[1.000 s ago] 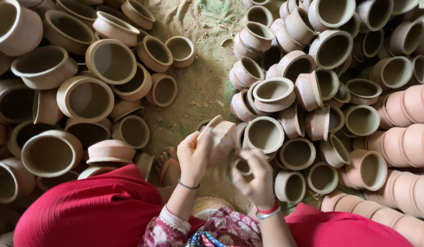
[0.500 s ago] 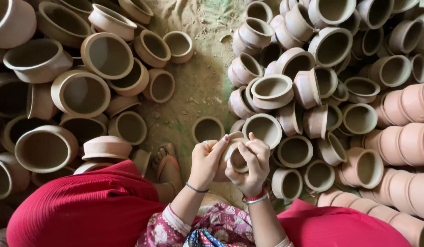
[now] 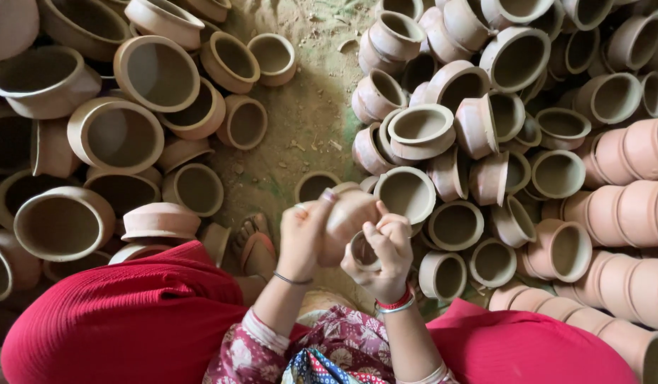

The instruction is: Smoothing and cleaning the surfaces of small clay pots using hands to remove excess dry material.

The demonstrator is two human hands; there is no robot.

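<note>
A small unfired clay pot (image 3: pixel 347 217) is gripped between the left hand (image 3: pixel 300 238) and right hand (image 3: pixel 386 249), fingers clamped around it, above a dirt floor (image 3: pixel 300 128). A slackened grip could see it dropped and cracked on the surrounding pots (image 3: pixel 407 192).

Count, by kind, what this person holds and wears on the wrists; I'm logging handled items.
Clay pots held: 2 (larger pot in the left hand, small pot in the right hand)
Wrist bangles: 3 (dark bangle, red bangle, silver bangle)
Total: 5
</note>
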